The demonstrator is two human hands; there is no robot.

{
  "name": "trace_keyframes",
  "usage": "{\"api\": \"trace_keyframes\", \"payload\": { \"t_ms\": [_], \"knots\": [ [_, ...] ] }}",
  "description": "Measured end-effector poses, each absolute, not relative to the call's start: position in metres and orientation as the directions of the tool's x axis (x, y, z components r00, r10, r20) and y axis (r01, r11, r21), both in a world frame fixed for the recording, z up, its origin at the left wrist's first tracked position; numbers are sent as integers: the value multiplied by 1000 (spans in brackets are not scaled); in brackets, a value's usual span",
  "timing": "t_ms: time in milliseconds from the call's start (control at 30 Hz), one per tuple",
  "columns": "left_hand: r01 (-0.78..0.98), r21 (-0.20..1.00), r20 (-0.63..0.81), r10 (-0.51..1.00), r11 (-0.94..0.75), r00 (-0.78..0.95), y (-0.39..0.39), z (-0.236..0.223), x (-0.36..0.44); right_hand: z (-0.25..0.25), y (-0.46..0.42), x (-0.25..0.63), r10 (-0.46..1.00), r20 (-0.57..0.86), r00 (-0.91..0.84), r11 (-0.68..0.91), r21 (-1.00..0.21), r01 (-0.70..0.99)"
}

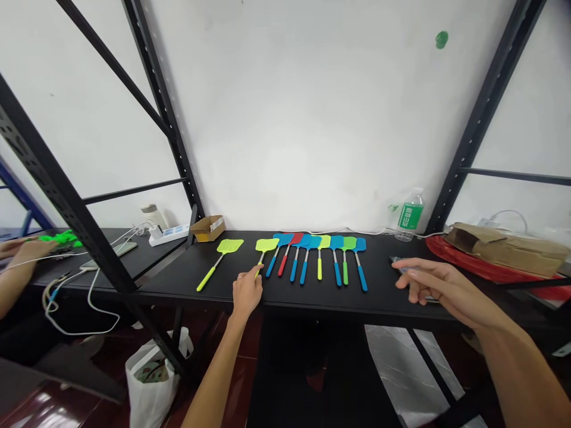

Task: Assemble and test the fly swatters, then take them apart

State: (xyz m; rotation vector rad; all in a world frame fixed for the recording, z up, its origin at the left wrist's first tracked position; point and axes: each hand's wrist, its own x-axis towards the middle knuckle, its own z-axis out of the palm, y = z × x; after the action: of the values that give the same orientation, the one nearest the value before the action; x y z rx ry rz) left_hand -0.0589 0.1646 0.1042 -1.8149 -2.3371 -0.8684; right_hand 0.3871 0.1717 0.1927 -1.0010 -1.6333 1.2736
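My left hand (247,292) is closed on the handle of a yellow fly swatter (266,244) at the black table's front. Another yellow fly swatter (229,245) lies apart to its left. On its right runs a row of several swatters with overlapping heads, among them a red fly swatter (282,265), a green fly swatter (345,273) and a blue fly swatter (361,276) at the right end. My right hand (435,285) hovers over the table's right side, fingers loosely apart and holding nothing. A dark, flat object beneath it is mostly hidden.
A water bottle (410,215) stands at the back right, near a brown paper package (504,246) on red material. A small cardboard box (208,228) and a power strip (169,235) sit left. Black shelf posts flank the table. Another person's hand (27,249) shows far left.
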Motion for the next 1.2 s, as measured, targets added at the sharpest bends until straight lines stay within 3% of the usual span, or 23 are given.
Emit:
{"api": "trace_keyframes", "payload": {
  "t_ms": [367, 533, 667, 1033, 1200],
  "knots": [
    [961, 260, 342, 921, 99, -187, 205, 110, -69, 170, 194, 374, 939, 64, -337, 141, -967, 211],
    [911, 208, 454, 789, 357, -413, 184, 115, -120, 159, 206, 371, 942, 28, -336, 113, -965, 236],
    [787, 219, 377, 694, 577, -613, 174, 117, -158, 160, 208, 377, 945, 30, -325, 113, -964, 240],
    [715, 273, 209, 686, 644, -697, 191, 133, -175, 161, 210, 389, 954, 39, -298, 114, -964, 240],
    [681, 318, 238, 640, 659, -730, 190, 155, -164, 163, 209, 392, 966, 40, -255, 97, -972, 215]
  ]
}}
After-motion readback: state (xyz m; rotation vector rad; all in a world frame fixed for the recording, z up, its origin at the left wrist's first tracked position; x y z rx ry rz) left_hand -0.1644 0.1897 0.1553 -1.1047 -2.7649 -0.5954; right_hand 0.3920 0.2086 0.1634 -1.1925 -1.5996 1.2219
